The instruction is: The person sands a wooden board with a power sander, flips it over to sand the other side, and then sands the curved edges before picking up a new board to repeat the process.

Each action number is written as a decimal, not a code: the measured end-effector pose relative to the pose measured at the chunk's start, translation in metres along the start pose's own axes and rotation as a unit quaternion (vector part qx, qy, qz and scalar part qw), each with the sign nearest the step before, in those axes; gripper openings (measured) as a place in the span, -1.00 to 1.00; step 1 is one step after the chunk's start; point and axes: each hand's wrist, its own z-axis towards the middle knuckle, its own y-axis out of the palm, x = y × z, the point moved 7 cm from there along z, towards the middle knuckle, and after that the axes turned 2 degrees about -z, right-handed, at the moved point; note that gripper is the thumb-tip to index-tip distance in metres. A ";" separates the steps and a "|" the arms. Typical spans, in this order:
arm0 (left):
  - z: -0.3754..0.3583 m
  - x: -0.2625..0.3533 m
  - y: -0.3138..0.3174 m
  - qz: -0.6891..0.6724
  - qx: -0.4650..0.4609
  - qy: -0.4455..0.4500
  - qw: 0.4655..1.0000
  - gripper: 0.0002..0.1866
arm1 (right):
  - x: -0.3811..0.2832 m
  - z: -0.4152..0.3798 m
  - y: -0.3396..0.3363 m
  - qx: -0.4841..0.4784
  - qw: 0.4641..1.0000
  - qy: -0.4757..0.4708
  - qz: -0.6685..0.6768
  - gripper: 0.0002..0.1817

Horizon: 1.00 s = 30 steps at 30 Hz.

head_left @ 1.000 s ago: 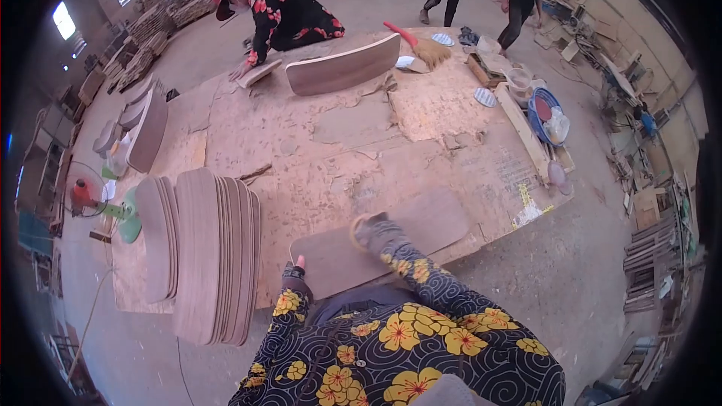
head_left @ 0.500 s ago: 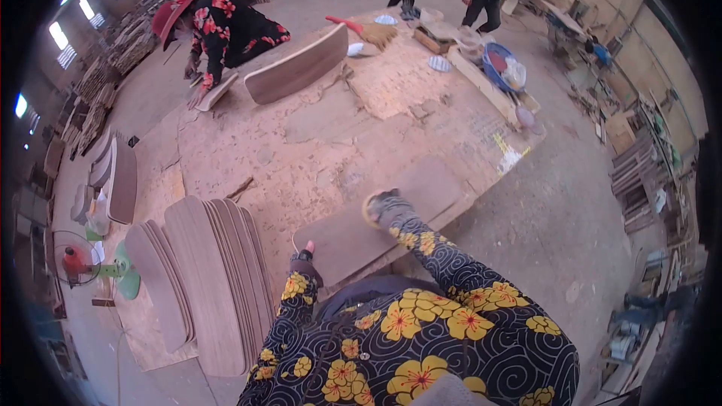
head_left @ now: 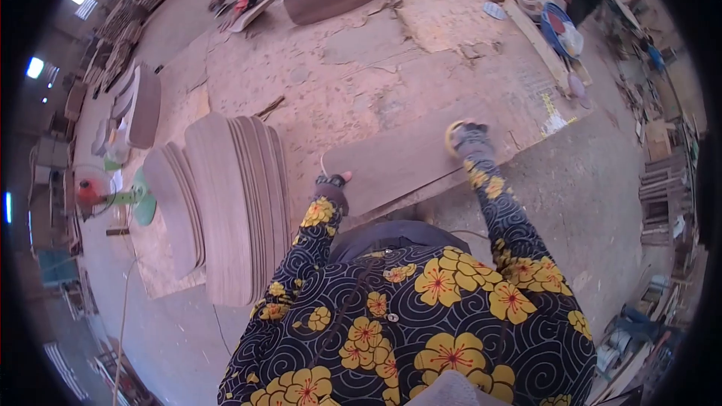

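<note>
Left hand [head_left: 332,184] was rested at the left end of a flat, brown, round-cornered wooden panel [head_left: 402,154], laid mid-frame on a worn, pale wooden counter [head_left: 350,101]; whether its hidden fingers gripped could not be told. A yellow-edged pad [head_left: 453,137] was held in the right hand [head_left: 474,139] over the panel's right end. Even pressure along the grain, with the left end braced, was judged best. No writing could be read.

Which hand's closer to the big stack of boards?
Left. The left hand is just right of the big stack, apart from it; the right hand is farther off, toward the right end of the single board.
</note>
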 end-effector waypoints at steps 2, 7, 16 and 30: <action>-0.029 0.041 0.002 -0.072 0.064 -0.109 0.989 -0.27 | 0.031 0.002 -0.001 0.038 0.968 0.176 0.176 -0.67; -0.046 0.060 0.005 -0.123 0.050 -0.063 0.989 -0.40 | -0.051 0.024 0.012 -0.030 0.998 -0.063 0.003 -0.65; -0.045 0.067 0.022 -0.279 -0.083 0.140 0.946 -0.39 | -0.200 -0.040 -0.122 0.077 0.895 -0.322 0.298 -0.44; -0.149 0.087 0.012 -0.210 0.079 0.102 0.969 -0.45 | -0.049 0.068 -0.076 -0.038 0.979 -0.113 0.165 -0.38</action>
